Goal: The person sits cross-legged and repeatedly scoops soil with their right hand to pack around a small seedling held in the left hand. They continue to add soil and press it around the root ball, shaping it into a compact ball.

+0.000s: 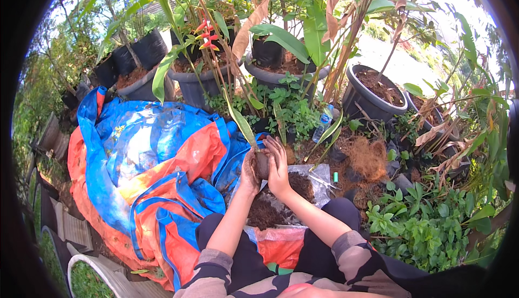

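Observation:
A dark ball of soil (262,165) is cupped between my two hands, and a long snake plant leaf (240,122) with pale edges rises out of its top. My left hand (249,173) presses on the ball's left side, its palm smeared with soil. On the right side lies my right hand (278,168), fingers extended and pointing up. Below them, loose dark soil (265,209) is heaped on a clear plastic sheet (323,171) between my knees. Scissors (323,182) rest on the sheet's right part, beside a green thread spool (335,176).
A crumpled blue and orange tarpaulin (162,148) bulges up at left. Brown coconut fibre (368,156) and cut snake plant leaves (330,133) lie at right. A plastic water bottle (323,124) leans near several potted plants, including a black pot (371,95). Leafy greenery (425,221) grows at lower right.

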`<state>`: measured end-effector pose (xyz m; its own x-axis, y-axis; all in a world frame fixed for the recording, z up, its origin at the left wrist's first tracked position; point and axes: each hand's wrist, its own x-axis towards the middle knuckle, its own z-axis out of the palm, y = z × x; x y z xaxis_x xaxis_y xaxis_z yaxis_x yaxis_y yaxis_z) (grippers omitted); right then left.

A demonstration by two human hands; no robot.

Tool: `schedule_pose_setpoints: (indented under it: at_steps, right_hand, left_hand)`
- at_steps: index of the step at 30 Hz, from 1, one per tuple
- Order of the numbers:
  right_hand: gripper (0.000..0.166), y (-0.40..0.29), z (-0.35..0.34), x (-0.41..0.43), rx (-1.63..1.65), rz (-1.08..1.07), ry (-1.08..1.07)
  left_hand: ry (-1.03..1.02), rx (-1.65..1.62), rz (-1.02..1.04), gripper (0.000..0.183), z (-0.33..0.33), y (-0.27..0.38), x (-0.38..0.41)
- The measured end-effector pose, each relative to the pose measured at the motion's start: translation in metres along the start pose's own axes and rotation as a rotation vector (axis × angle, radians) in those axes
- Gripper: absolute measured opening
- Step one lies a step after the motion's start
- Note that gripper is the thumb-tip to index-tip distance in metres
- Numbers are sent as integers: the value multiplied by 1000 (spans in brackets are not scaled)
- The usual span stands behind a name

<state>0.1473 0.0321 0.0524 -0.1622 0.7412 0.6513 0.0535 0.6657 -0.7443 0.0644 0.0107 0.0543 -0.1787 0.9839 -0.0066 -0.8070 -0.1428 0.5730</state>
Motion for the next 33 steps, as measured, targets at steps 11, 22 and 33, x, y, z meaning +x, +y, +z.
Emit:
schedule_pose_setpoints:
  at_steps: [11, 22, 33]
  right_hand:
    - [39, -6, -1, 10, -48, -51, -20]
    - [48, 43, 3, 1, 1021, 749, 68]
    - [30, 18, 11, -2, 416, 322, 315]
  left_hand:
    - [57, 157, 9, 16, -17, -14, 15]
    - [32, 437, 164, 31, -1, -1, 9]
    - [240, 445, 214, 24, 7, -24, 3]
